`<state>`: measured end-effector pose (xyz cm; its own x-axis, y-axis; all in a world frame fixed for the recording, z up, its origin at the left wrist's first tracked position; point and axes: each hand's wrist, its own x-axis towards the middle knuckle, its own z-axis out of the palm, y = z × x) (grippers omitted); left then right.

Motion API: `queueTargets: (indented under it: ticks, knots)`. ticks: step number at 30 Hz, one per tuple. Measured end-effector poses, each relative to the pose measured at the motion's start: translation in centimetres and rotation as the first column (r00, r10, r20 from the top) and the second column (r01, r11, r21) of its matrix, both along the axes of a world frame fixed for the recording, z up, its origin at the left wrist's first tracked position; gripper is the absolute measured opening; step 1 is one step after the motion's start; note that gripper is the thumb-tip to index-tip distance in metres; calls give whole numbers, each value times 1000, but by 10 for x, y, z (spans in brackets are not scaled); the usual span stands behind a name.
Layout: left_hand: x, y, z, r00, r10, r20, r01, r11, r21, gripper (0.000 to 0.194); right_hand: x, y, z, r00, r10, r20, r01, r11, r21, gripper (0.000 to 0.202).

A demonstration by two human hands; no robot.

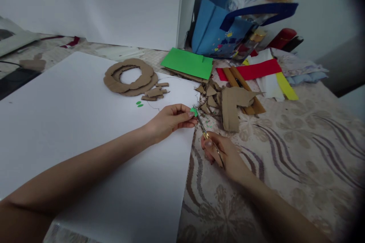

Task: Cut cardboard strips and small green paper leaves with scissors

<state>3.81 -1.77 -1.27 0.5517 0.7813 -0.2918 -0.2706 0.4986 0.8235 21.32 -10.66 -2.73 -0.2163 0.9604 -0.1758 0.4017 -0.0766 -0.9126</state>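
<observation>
My left hand (178, 117) pinches a small green paper piece (194, 112) over the right edge of a large white sheet (114, 129). In my right hand (218, 148) are gold-handled scissors (202, 125), their blades at the green piece. Small green ovals (139, 104) lie on the sheet, left of my left hand. Behind them are scalloped cardboard rings (146, 74), overlapping, and several small cardboard strips (154, 93). Beyond the scissors tips sit cardboard scraps (211, 100) and tiny green clippings (210, 124).
Green sheets (186, 63) lie at the back, before a blue bag (213, 26). Red (256, 71) and yellow strips (286, 86) and a larger cardboard offcut (230, 112) are on the patterned cloth (270, 167). A white panel (128, 7) stands behind; a dark object (17, 81) is far left.
</observation>
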Motion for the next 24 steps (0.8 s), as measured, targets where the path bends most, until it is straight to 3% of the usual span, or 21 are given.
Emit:
queueTargets:
  ticks: [24]
  knots:
    - [-2,3,1,1000,17,-7,-17,1000,12,8,0,0,-4,999,-20,40,20,1000,4,38]
